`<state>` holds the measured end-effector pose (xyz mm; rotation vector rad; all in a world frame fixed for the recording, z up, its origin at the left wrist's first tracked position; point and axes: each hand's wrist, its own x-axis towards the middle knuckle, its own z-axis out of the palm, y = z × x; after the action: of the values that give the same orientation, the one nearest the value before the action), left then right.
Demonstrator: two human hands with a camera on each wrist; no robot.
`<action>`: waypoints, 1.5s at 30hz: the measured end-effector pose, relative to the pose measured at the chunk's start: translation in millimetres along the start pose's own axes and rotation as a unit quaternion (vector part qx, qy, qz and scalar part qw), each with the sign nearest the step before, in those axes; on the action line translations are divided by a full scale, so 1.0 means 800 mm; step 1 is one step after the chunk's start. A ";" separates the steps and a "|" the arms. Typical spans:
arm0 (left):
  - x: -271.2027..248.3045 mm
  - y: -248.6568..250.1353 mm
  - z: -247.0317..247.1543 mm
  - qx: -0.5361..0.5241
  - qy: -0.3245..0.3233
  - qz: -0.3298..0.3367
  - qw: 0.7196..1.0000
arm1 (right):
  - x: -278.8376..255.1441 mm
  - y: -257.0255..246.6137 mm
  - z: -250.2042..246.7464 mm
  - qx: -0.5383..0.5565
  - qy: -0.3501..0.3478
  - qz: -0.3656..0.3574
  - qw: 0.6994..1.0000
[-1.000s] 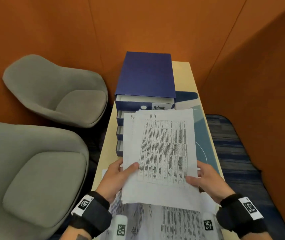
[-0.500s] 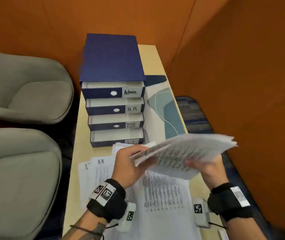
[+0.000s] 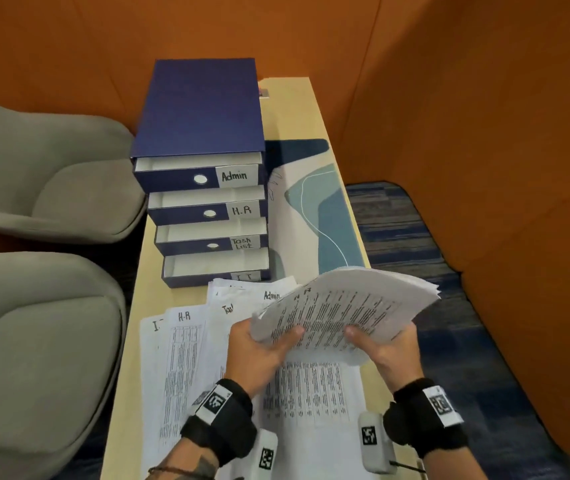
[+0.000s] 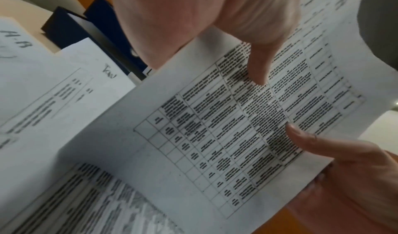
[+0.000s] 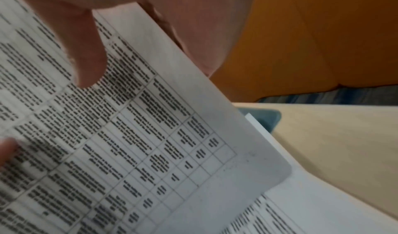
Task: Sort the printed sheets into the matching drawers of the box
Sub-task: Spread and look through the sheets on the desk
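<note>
Both hands grip one thick stack of white printed sheets above the near part of the surface: the left hand curls round its left corner with the thumb on top, and the right hand holds its near right edge the same way. Compared with half a second ago, the stack sits a little flatter and more towards the middle, still fanned at its far right edge, and the head view has swung so the drawers show more squarely. A second ago the same sheets were held upright, face to the camera.

From the left wrist view, the left thumb presses on a printed table grid while the right hand's thumb meets the page from the other side; the right wrist view shows the right thumb on the grid and the rounded corner of the top page. Only the head view shows the handwritten "H.R" on the top sheet.

Beneath the hands, loose white printed sheets marked "H.R", "Admin" and others lie spread on the pale wooden surface. Beyond them stands the dark blue cardboard drawer box, its four drawers stepped open, labelled Admin, H.R, Task List and one partly hidden. Grey upholstered chairs stand to the left.
</note>
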<state>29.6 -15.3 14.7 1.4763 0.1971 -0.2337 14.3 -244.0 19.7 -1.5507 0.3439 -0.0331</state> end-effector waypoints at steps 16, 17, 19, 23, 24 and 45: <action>0.014 0.007 -0.067 0.137 0.070 -0.134 0.979 | 0.087 -0.057 0.040 -0.088 -0.207 0.140 0.964; 0.012 0.015 -0.079 0.115 0.089 -0.124 0.982 | 0.088 -0.063 0.052 -0.110 -0.235 0.151 0.954; 0.009 0.041 -0.097 0.082 0.103 -0.110 0.985 | 0.089 -0.072 0.078 -0.134 -0.259 0.136 0.947; 0.018 0.090 -0.132 0.003 0.120 -0.119 0.986 | 0.100 -0.099 0.126 -0.128 -0.238 0.103 0.957; 0.021 0.101 -0.141 -0.008 0.123 -0.127 0.984 | 0.102 -0.105 0.136 -0.120 -0.236 0.106 0.959; 0.074 0.187 -0.224 -0.231 0.045 -0.219 0.947 | 0.091 -0.166 0.218 0.117 -0.129 0.230 0.957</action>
<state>129.4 172.9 126.6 0.9626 0.6156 -0.4460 151.1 -95.5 132.6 -1.1927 0.4664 0.4737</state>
